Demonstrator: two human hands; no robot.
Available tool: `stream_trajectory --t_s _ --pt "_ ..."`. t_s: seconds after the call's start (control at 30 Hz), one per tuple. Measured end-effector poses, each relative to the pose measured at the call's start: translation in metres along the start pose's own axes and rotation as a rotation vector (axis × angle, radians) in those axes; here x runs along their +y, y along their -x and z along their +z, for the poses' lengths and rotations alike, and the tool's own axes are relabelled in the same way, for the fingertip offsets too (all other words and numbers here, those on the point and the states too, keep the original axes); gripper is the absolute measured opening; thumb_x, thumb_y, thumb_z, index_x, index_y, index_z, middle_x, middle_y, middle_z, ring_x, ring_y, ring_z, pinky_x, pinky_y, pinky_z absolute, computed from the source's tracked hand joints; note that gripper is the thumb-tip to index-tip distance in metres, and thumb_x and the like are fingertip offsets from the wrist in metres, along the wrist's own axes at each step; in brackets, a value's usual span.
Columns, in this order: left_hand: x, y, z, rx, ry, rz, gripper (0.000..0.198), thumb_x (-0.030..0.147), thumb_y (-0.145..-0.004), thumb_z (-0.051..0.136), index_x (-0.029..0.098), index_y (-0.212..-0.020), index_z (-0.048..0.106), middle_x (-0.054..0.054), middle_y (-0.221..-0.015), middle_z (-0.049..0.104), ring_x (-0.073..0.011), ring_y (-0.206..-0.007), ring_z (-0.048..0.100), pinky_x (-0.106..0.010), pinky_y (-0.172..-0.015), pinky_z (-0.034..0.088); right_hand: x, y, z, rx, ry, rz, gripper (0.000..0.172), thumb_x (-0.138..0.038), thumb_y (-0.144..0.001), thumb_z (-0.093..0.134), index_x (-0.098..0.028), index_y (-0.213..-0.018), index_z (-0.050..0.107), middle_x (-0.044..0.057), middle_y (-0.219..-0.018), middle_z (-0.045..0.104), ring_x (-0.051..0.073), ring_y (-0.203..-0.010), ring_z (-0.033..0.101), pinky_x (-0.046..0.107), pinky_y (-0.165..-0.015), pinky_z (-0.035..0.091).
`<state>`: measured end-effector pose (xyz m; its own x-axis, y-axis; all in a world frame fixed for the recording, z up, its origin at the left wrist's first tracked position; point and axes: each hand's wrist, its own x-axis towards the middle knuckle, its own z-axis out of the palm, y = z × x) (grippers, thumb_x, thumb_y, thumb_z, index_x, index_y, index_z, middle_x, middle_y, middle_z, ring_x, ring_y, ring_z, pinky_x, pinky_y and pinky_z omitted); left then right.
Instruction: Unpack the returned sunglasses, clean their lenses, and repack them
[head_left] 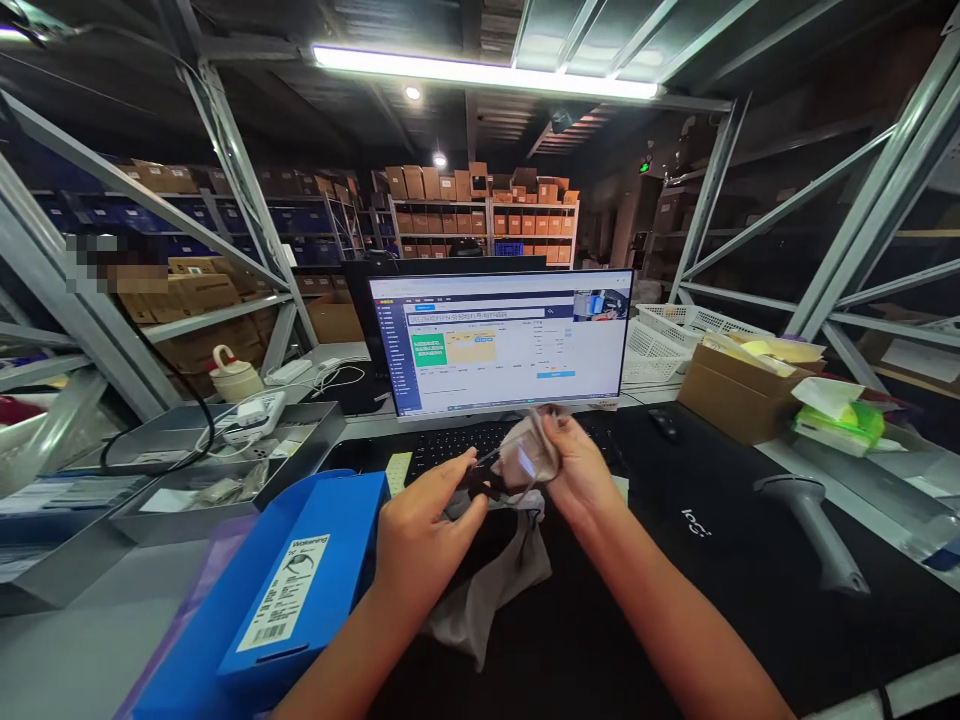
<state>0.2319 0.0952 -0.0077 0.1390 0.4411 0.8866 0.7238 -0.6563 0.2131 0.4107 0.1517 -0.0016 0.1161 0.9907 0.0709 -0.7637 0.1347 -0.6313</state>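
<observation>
Grey cloth pouch [531,452] is up in your right hand [579,470], pinched just in front of the keyboard [457,445]. Your left hand [424,530] is right beside it, closed on a small black item [484,480] that reaches toward the pouch, though it's too small and blurry for me to say what it is. So your hands are close together and both are gripping something. Under them, more grey cloth [487,590] lies crumpled on your black desk mat [697,560]. Off to your left there's a blue box [300,580] with a white barcode label [285,592], then a metal tray [225,480] with cables and papers. Dead ahead, the monitor [499,340] shows a web page. On your right you've got a computer mouse [664,425], a handheld barcode scanner [814,525] and an open cardboard box [739,395], with white plastic baskets [667,340] behind it. Shelves of cartons [480,215] fill the background.
</observation>
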Motion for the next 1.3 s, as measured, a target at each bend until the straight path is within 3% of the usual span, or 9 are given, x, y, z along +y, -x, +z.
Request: stream_trajectory --t_s 0.1,0.23,0.4,0.47,0.7,0.83,0.97,1.17,1.3 --pt "-0.001 -0.01 -0.012 -0.122 0.081 -0.108 0.034 0.012 -0.077 0.063 0.019 -0.108 0.073 -0.003 -0.109 0.076 -0.0195 -0.099 0.073 -0.029 -0.091 0.06 -0.015 -0.018 -0.014 0.031 0.179 -0.128 0.064 -0.035 -0.055 0.09 -0.025 -0.106 0.053 -0.002 -0.085 0.071 0.017 -0.071 0.069 0.028 -0.066 0.054" --pt "-0.001 -0.019 -0.026 -0.275 0.166 -0.166 0.036 0.009 -0.073 0.063 0.023 -0.104 0.074 0.001 -0.113 0.075 -0.0185 -0.102 0.072 -0.029 -0.094 0.058 -0.043 -0.026 -0.027 -0.109 0.553 -0.1 0.045 -0.041 -0.059 0.086 -0.02 -0.091 0.061 -0.001 -0.072 0.066 0.018 -0.058 0.063 0.031 -0.058 0.051" --pt "-0.005 -0.02 -0.033 -0.378 0.217 -0.158 0.036 0.009 -0.073 0.064 0.026 -0.104 0.073 0.003 -0.116 0.073 -0.0168 -0.105 0.07 -0.029 -0.097 0.056 -0.06 -0.024 -0.036 -0.178 1.348 -0.474 0.004 -0.019 -0.069 0.069 -0.019 -0.071 0.072 0.011 -0.114 0.069 0.03 -0.104 0.063 0.045 -0.091 0.047" --pt "-0.006 -0.02 -0.034 -0.402 0.223 -0.15 0.034 0.01 -0.075 0.065 0.026 -0.104 0.073 0.002 -0.117 0.073 -0.0165 -0.106 0.07 -0.028 -0.096 0.056 -0.063 -0.023 -0.038 -0.174 1.536 -0.596 0.01 -0.014 -0.068 0.063 -0.019 -0.067 0.071 0.011 -0.118 0.069 0.032 -0.114 0.059 0.047 -0.1 0.041" --pt "-0.007 -0.019 -0.038 -0.466 0.233 -0.088 0.036 0.01 -0.076 0.068 0.029 -0.107 0.07 0.004 -0.122 0.071 -0.0151 -0.109 0.068 -0.027 -0.098 0.055 -0.07 -0.021 -0.039 -0.517 1.241 -0.087 0.035 -0.051 -0.083 0.059 -0.018 -0.073 0.068 0.005 -0.065 0.068 0.021 -0.058 0.064 0.031 -0.059 0.045" --pt "-0.008 -0.019 -0.039 -0.486 0.236 -0.07 0.038 0.009 -0.076 0.068 0.03 -0.108 0.069 0.005 -0.124 0.07 -0.0145 -0.111 0.067 -0.026 -0.098 0.054 -0.068 -0.025 -0.04 -0.126 1.804 -0.377 0.022 -0.035 -0.082 0.061 -0.021 -0.065 0.064 0.004 -0.063 0.064 0.02 -0.062 0.059 0.027 -0.055 0.031" --pt "-0.009 -0.018 -0.037 -0.51 0.217 -0.065 0.036 0.011 -0.077 0.068 0.028 -0.109 0.07 0.003 -0.125 0.069 -0.0155 -0.111 0.067 -0.027 -0.097 0.055 -0.062 -0.02 -0.034 -0.061 1.803 -0.434 0.027 -0.034 -0.089 0.053 -0.021 -0.066 0.057 0.002 -0.06 0.061 0.017 -0.058 0.054 0.026 -0.054 0.028" --pt "-0.01 -0.017 -0.03 -0.492 0.032 -0.012 0.032 0.015 -0.078 0.068 0.022 -0.109 0.073 -0.004 -0.127 0.068 -0.0239 -0.108 0.069 -0.039 -0.094 0.059 -0.043 0.042 0.004 -0.132 1.566 -0.577 0.025 -0.041 -0.099 0.042 -0.022 -0.094 0.058 0.001 -0.07 0.066 0.02 -0.061 0.059 0.027 -0.059 0.038" --pt "-0.01 -0.018 -0.03 -0.501 -0.089 0.013 0.031 0.015 -0.079 0.069 0.021 -0.109 0.073 -0.006 -0.128 0.067 -0.0262 -0.108 0.07 -0.041 -0.089 0.061 -0.044 0.075 0.016 -0.507 1.559 -0.468 0.016 -0.033 -0.099 0.047 -0.024 -0.093 0.059 0.0 -0.088 0.071 0.02 -0.085 0.068 0.04 -0.103 0.039"
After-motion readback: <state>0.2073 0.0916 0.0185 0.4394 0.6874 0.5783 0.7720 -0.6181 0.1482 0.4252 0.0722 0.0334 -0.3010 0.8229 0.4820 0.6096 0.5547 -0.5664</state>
